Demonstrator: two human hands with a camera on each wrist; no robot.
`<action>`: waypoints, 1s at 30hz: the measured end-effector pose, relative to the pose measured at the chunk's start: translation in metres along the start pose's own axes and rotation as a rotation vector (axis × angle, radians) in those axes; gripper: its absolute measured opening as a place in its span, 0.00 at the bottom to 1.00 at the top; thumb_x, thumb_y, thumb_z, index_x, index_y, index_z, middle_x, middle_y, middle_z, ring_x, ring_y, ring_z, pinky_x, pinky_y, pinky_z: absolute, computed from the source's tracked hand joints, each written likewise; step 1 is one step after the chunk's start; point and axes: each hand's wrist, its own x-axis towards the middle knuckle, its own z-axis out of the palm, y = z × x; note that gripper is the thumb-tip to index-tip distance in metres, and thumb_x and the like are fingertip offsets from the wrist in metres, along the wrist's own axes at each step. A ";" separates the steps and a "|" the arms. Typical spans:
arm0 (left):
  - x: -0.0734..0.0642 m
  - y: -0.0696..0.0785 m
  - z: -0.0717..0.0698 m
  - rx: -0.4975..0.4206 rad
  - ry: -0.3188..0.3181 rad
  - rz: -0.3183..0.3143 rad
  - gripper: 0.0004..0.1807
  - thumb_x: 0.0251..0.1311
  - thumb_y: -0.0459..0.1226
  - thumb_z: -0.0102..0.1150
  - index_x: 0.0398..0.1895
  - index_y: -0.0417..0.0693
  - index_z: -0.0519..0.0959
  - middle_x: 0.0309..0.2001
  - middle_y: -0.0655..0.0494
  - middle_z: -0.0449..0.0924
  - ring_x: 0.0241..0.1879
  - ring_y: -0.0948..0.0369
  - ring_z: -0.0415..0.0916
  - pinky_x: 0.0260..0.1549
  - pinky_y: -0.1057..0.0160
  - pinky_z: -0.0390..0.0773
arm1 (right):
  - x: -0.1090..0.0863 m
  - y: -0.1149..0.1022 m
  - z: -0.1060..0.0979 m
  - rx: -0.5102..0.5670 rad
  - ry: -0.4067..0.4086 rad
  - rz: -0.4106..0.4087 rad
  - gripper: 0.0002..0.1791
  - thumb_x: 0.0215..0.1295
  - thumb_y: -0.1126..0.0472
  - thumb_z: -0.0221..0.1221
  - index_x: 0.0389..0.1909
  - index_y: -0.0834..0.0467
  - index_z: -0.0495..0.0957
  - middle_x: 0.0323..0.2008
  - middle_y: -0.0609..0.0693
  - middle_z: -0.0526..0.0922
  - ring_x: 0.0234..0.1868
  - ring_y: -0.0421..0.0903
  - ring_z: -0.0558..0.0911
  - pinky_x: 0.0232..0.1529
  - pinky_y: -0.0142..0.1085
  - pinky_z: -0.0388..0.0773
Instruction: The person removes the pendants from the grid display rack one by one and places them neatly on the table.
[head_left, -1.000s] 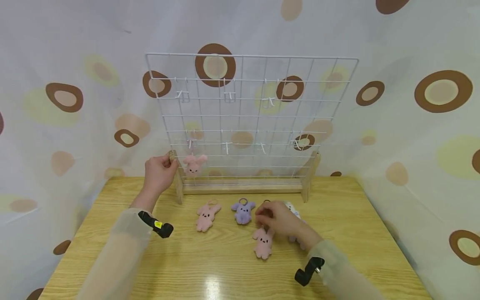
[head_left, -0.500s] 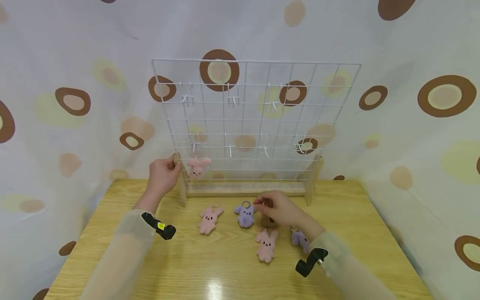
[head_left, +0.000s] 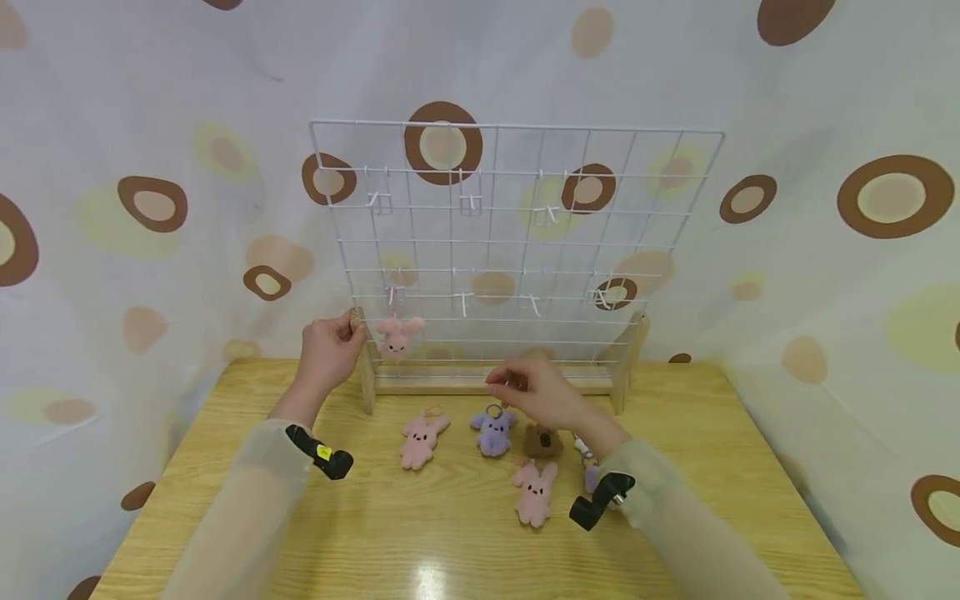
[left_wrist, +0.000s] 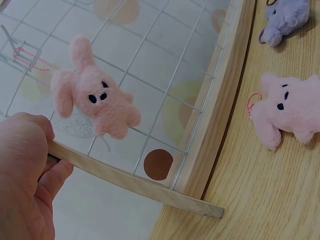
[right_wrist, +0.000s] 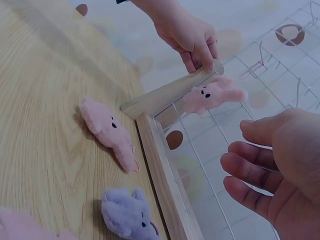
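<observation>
My left hand (head_left: 330,348) pinches the top of the wooden side post (left_wrist: 120,176) of a white wire grid rack. Beside it, a pink bunny plush keychain (left_wrist: 102,95) hangs by a pink bead chain from a hook. My right hand (right_wrist: 280,170) hovers before the rack's base, its fingers loosely bent with nothing between them. Below this hand lie a purple plush (head_left: 493,435) with a ring and a brown plush (head_left: 543,442). Another pink bunny (head_left: 422,442) lies to the left, and one more pink plush (head_left: 535,495) nearer the front.
Several white hooks (head_left: 463,305) stick out from the wire grid (head_left: 491,242) in two rows. A wooden bar (head_left: 435,385) joins the rack's feet on the wood-grain table (head_left: 360,533). Partly behind my right wrist lies another purple plush (head_left: 591,477).
My right hand has moved up and left, away from the brown plush, which is now uncovered. My left hand keeps its grip on the post. The head view has shifted slightly.
</observation>
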 end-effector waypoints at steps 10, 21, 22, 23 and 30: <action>-0.001 -0.002 -0.003 -0.005 -0.007 -0.002 0.18 0.76 0.34 0.57 0.63 0.33 0.82 0.34 0.39 0.88 0.16 0.63 0.65 0.16 0.66 0.65 | 0.034 -0.017 0.017 0.042 0.005 0.031 0.11 0.78 0.59 0.62 0.52 0.61 0.86 0.35 0.49 0.87 0.35 0.57 0.85 0.32 0.38 0.80; 0.001 0.000 -0.003 -0.016 -0.015 -0.004 0.16 0.77 0.34 0.56 0.58 0.32 0.85 0.27 0.41 0.85 0.15 0.62 0.64 0.16 0.65 0.64 | 0.080 -0.043 0.028 0.037 -0.005 -0.011 0.11 0.78 0.60 0.62 0.52 0.61 0.86 0.37 0.52 0.87 0.34 0.50 0.84 0.30 0.37 0.77; 0.001 -0.001 -0.003 -0.023 -0.015 -0.005 0.17 0.77 0.34 0.56 0.59 0.31 0.84 0.29 0.39 0.87 0.16 0.62 0.64 0.16 0.65 0.64 | 0.084 -0.044 0.029 0.034 -0.009 -0.016 0.11 0.77 0.61 0.62 0.53 0.62 0.85 0.38 0.53 0.87 0.35 0.50 0.85 0.31 0.37 0.78; 0.001 -0.002 -0.003 -0.028 -0.015 -0.005 0.18 0.77 0.34 0.57 0.61 0.31 0.83 0.33 0.38 0.88 0.16 0.62 0.65 0.16 0.66 0.65 | 0.088 -0.045 0.031 0.035 -0.015 -0.019 0.12 0.77 0.62 0.62 0.53 0.63 0.85 0.39 0.55 0.88 0.35 0.51 0.85 0.32 0.37 0.78; 0.002 -0.007 -0.002 -0.003 -0.004 0.040 0.15 0.76 0.33 0.57 0.57 0.31 0.85 0.34 0.39 0.89 0.15 0.62 0.68 0.16 0.66 0.67 | 0.110 -0.053 0.045 0.024 -0.005 -0.040 0.14 0.78 0.61 0.61 0.55 0.67 0.84 0.39 0.52 0.87 0.36 0.54 0.87 0.34 0.36 0.81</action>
